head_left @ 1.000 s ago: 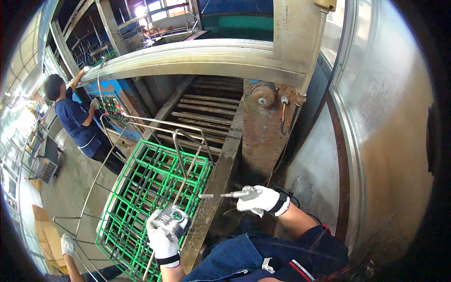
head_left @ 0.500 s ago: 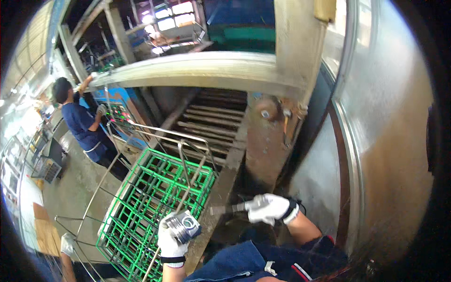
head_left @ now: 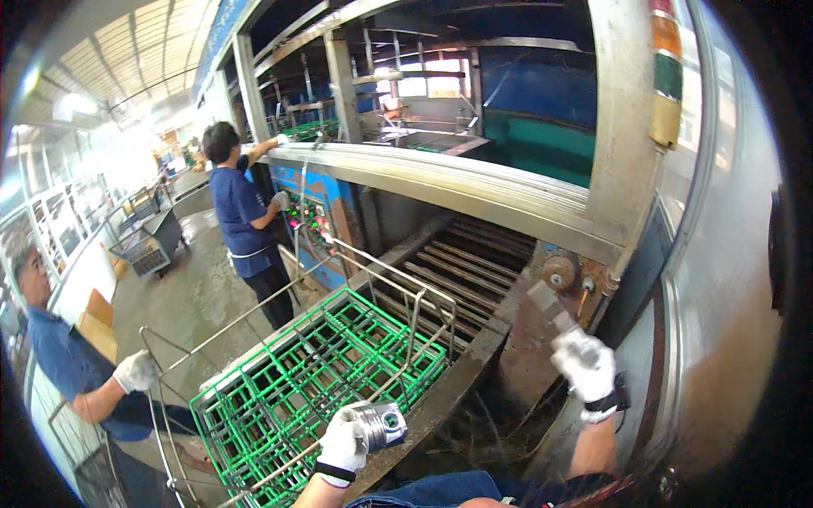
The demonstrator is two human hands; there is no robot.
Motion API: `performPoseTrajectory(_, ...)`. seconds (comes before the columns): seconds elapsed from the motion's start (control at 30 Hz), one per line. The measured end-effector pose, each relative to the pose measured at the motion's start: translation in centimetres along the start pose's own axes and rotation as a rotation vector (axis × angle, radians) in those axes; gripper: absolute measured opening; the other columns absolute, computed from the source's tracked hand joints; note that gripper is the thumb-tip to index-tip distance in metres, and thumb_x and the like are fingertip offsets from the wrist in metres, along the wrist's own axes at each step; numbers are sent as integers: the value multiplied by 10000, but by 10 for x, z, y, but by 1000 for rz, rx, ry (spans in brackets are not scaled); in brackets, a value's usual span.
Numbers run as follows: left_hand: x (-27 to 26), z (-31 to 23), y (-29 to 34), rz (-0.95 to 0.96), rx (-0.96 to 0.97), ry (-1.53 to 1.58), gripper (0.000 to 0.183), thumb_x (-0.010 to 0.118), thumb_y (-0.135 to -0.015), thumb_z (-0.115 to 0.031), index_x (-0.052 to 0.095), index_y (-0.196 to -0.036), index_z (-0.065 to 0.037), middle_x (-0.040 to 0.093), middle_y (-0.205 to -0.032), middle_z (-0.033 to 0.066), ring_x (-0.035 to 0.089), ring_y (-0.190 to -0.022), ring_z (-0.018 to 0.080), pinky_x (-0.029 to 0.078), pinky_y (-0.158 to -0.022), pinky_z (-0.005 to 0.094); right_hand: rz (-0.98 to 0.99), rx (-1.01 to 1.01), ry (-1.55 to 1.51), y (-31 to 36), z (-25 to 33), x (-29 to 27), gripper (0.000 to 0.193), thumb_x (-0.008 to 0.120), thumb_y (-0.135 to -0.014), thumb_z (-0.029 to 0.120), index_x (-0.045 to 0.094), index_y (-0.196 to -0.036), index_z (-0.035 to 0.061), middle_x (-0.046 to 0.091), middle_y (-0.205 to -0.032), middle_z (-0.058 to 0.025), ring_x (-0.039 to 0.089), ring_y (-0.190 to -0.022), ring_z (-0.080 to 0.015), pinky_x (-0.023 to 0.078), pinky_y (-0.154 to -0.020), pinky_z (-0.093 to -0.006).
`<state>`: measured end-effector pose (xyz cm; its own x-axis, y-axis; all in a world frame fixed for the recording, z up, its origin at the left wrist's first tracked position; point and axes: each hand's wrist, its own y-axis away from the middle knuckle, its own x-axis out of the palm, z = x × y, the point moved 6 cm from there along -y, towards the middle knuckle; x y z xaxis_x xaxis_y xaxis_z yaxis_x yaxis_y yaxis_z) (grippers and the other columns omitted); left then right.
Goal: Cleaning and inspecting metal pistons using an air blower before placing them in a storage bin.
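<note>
My left hand (head_left: pixel 342 446), in a white glove, is closed around a silvery metal piston (head_left: pixel 384 425) with grooves round its side. The piston is held by the near right corner of a green-coated wire rack (head_left: pixel 339 339). My right hand (head_left: pixel 584 368), also gloved, grips a flat, narrow, greyish tool (head_left: pixel 549 303) that points up and away. Motion blur hides what kind of tool it is. It stands well apart from the piston, in front of the machine's rusty side plate.
A metal rail frame (head_left: pixel 394 264) surrounds the rack. Beyond lies a bed of metal rollers (head_left: pixel 466 262) under a thick crossbeam (head_left: pixel 440 178). One person (head_left: pixel 241 203) stands at a control panel (head_left: pixel 309 216); another person's gloved hand (head_left: pixel 135 371) touches the frame at left. A metal panel (head_left: pixel 728 254) rises at right.
My right hand has swung the tool up and away, from level to pointing upward. The piston remains in my left hand. The view has turned left, bringing more of the second person in.
</note>
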<state>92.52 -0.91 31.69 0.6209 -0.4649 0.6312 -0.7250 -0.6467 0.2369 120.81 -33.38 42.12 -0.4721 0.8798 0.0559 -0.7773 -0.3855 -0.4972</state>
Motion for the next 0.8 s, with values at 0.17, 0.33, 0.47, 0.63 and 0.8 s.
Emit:
performPoseTrajectory(0.17, -20, 19, 5, -79, -19, -113, 486, 482, -678, 31, 554, -1158, 45, 647, -977, 148, 651, -797, 234, 560, -631, 312, -413, -228, 584, -52, 40, -22, 394, 755, -827, 82, 630, -1189, -10, 698, -1025, -108, 650, -877, -140, 515, -804, -287)
performPoseTrajectory(0.33, -14, 12, 39, -153, -3, -128, 478, 475, -693, 35, 513, -1167, 79, 612, -824, 92, 540, -512, 177, 446, -421, 261, -501, -296, 1217, -52, -28, -40, 529, 750, -784, 283, 598, -1273, 149, 631, -945, -130, 606, -863, -337, 498, -768, -453)
performPoseTrajectory(0.47, -37, 16, 56, -168, -29, -135, 501, 462, -702, 65, 496, -1202, 76, 562, -749, 83, 556, -535, 193, 477, -454, 293, -530, -171, 986, -10, -96, -44, 649, 766, -778, 141, 482, -1349, 19, 587, -1236, -170, 585, -1104, -320, 474, -947, -396)
performPoseTrajectory(0.63, -69, 28, 78, -160, -32, -85, 513, 492, -735, 104, 498, -1245, 42, 644, -1077, 150, 672, -921, 232, 571, -775, 350, -518, 198, 703, 38, -155, -25, 720, 791, -775, 192, 436, -1365, -16, 596, -1241, -189, 620, -1066, -247, 512, -889, -356)
performPoseTrajectory(0.8, -70, 7, 125, -241, -29, -394, 494, 479, -768, 32, 522, -1260, 15, 618, -915, 67, 590, -759, 155, 511, -672, 284, 844, 920, 351, 97, -155, 128, 311, 650, -889, 205, 667, -1094, -28, 664, -825, -78, 631, -724, -151, 531, -610, -326)
